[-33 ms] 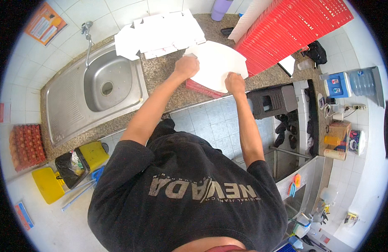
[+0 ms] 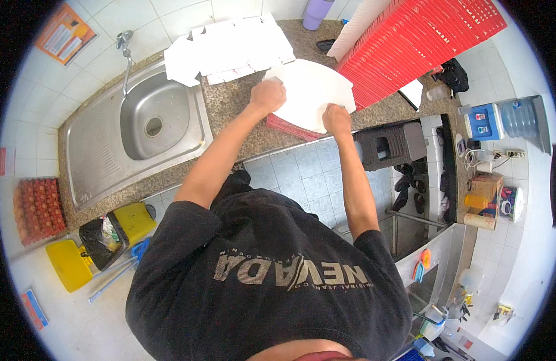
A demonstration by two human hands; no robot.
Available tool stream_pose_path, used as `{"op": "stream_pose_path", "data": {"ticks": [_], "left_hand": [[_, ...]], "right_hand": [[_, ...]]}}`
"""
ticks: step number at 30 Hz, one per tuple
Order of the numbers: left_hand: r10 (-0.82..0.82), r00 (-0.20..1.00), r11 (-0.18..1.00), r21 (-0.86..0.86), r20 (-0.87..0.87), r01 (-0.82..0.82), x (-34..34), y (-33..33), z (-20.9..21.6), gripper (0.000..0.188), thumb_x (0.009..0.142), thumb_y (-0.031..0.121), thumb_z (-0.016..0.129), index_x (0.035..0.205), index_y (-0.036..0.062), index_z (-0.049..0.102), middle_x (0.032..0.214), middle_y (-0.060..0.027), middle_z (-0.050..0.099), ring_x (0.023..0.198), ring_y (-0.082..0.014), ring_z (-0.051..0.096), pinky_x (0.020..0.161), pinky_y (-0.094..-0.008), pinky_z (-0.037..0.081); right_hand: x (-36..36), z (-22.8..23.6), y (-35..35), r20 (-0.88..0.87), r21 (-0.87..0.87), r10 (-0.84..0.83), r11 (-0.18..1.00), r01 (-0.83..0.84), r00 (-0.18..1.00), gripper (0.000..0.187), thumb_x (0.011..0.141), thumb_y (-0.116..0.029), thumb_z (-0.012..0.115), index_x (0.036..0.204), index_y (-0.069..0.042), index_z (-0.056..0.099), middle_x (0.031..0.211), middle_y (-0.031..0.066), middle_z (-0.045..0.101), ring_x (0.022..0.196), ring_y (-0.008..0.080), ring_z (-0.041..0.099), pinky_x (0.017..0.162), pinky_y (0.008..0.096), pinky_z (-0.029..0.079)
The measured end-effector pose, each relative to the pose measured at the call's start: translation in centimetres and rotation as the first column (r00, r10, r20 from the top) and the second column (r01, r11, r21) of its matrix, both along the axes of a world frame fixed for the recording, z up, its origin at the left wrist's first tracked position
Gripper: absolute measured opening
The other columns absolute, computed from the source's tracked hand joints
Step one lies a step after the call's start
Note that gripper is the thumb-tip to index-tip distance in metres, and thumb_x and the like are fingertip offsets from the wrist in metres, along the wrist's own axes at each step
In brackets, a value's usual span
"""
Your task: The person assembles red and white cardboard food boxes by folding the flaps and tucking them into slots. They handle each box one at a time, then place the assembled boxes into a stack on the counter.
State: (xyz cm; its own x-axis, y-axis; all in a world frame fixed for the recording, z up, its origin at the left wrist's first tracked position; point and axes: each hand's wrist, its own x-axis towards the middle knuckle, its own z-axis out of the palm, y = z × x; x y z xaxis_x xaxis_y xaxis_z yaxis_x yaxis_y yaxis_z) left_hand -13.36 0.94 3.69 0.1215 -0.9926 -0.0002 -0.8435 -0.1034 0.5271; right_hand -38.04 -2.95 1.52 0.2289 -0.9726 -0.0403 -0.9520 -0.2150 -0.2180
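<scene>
A white cardboard piece (image 2: pixel 314 90) with angled corners lies at the counter's front edge, between my hands. Red cardboard (image 2: pixel 293 127) shows under its near left side; whether the two are one box I cannot tell. My left hand (image 2: pixel 269 96) is closed at the white piece's left edge. At its near right edge, my right hand (image 2: pixel 337 119) is closed with the fingers curled over the cardboard. Just behind and to the right leans a tall stack of red-edged flat cardboard boxes (image 2: pixel 410 51). Beyond my left hand, white cut cardboard sheets (image 2: pixel 232 51) lie overlapping against the tiled wall.
Left on the speckled counter (image 2: pixel 226 135) is a steel sink (image 2: pixel 157 114) with a tap (image 2: pixel 126 57). A purple tumbler (image 2: pixel 317 13) stands at the back. An open yellow bin (image 2: pixel 133 222) and egg trays (image 2: pixel 40 210) are at lower left. Dark stacked stools (image 2: pixel 398 146) sit right.
</scene>
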Motion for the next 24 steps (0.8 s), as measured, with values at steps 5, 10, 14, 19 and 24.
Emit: {"op": "stream_pose_path", "data": {"ticks": [5, 10, 14, 19, 24], "left_hand": [[-0.025, 0.998, 0.998, 0.059, 0.061, 0.021, 1.2, 0.4, -2.2, 0.044, 0.097, 0.033, 0.047, 0.094, -0.0026, 0.072, 0.096, -0.0296, 0.07, 0.097, -0.0461, 0.069, 0.092, -0.0566, 0.053], [0.145, 0.98, 0.978, 0.169, -0.139, -0.121, 0.9, -1.4, -3.7, 0.05, 0.102, 0.037, 0.038, 0.113, -0.0028, 0.066, 0.116, -0.0324, 0.066, 0.112, -0.0505, 0.063, 0.1, -0.059, 0.047], [0.299, 0.936, 0.936, 0.249, -0.188, -0.249, -0.9, -0.6, -2.2, 0.05, 0.103, 0.035, 0.036, 0.117, -0.0033, 0.065, 0.115, -0.0318, 0.068, 0.112, -0.0491, 0.064, 0.1, -0.0551, 0.049], [0.31, 0.932, 0.937, 0.23, -0.188, -0.265, -1.0, -0.5, -2.3, 0.051, 0.105, 0.035, 0.033, 0.123, -0.0027, 0.061, 0.114, -0.0318, 0.068, 0.111, -0.0485, 0.064, 0.098, -0.057, 0.049], [0.291, 0.937, 0.947, 0.196, -0.195, -0.254, -1.0, -0.3, -3.0, 0.049, 0.104, 0.035, 0.034, 0.126, -0.0006, 0.059, 0.112, -0.0316, 0.068, 0.109, -0.0487, 0.065, 0.097, -0.0585, 0.049]], "right_hand": [[1.8, 1.2, 0.9, 0.036, -0.035, -0.002, 0.999, 0.003, 0.999, 0.039, 0.1, -0.023, 0.047, 0.091, 0.003, 0.074, 0.097, 0.0297, 0.071, 0.091, 0.046, 0.071, 0.085, 0.0527, 0.057], [2.8, 1.1, 0.4, 0.05, -0.085, -0.065, 0.994, 0.069, 0.997, 0.042, 0.103, -0.025, 0.045, 0.09, 0.003, 0.074, 0.093, 0.0287, 0.072, 0.089, 0.0455, 0.071, 0.084, 0.0529, 0.057], [2.6, 0.8, 0.6, 0.058, -0.071, -0.062, 0.995, 0.066, 0.996, 0.042, 0.103, -0.024, 0.046, 0.088, 0.004, 0.073, 0.09, 0.0288, 0.071, 0.087, 0.0454, 0.072, 0.083, 0.0536, 0.057], [2.1, 0.0, 0.5, 0.065, -0.091, -0.018, 0.996, 0.024, 0.998, 0.043, 0.103, -0.024, 0.046, 0.085, 0.005, 0.073, 0.089, 0.0291, 0.071, 0.085, 0.0456, 0.072, 0.082, 0.0542, 0.057], [1.6, -1.2, 0.7, 0.08, -0.125, -0.043, 0.991, 0.052, 0.996, 0.046, 0.104, -0.026, 0.045, 0.08, 0.004, 0.072, 0.088, 0.0297, 0.071, 0.083, 0.0468, 0.071, 0.08, 0.0547, 0.057]]}}
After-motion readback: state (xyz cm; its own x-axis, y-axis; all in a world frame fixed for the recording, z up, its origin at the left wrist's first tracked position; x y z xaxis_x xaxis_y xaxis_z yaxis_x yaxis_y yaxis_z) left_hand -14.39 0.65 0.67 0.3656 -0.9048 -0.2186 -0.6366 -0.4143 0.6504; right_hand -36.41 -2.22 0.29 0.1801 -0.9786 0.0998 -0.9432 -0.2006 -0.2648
